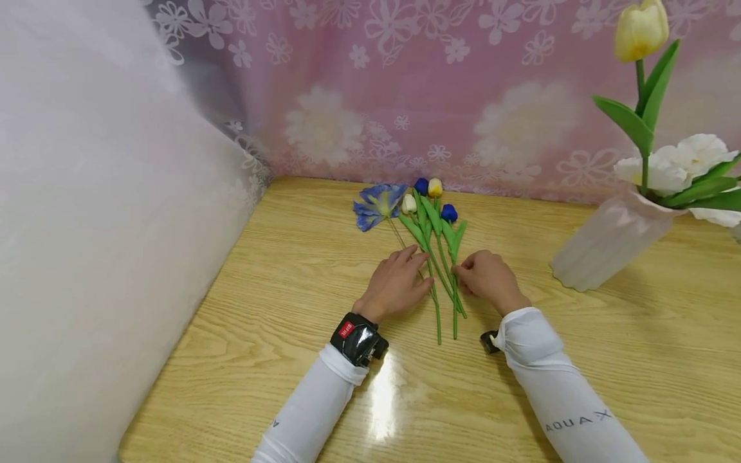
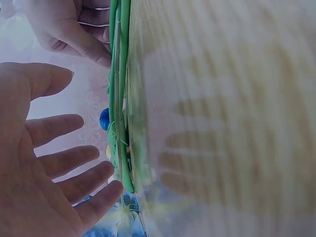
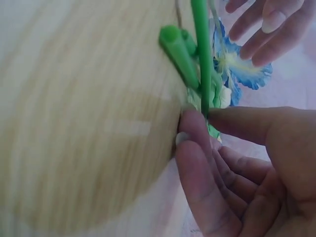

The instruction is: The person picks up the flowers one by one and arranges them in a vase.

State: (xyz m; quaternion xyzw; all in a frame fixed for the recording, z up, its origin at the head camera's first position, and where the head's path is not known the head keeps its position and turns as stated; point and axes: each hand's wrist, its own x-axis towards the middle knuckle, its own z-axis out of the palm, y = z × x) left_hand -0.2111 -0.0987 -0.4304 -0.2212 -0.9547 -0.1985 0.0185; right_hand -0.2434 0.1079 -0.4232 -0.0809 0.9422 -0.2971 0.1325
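Observation:
Several artificial tulips lie in a loose bunch on the table, their green stems crossing. A blue tulip (image 1: 449, 213) is rightmost; my right hand (image 1: 488, 278) pinches its stem (image 3: 201, 54) between thumb and fingertips. Farther back are another blue tulip (image 1: 421, 187), a yellow-and-white one (image 1: 435, 188) and a white one (image 1: 409, 204). At the bunch's left lies a big open blue flower (image 1: 379, 204) on a thin stem. Over the stems' left side is my left hand (image 1: 398, 283), its fingers spread and holding nothing, as the left wrist view shows.
On the right a pale fluted vase (image 1: 613, 241) leans, holding a tall yellow tulip (image 1: 641, 32) and white flowers (image 1: 689, 157). A pink flower-patterned curtain (image 1: 405, 96) hangs behind the wooden table (image 1: 278, 308). White sheeting (image 1: 104, 225) stands along the left edge.

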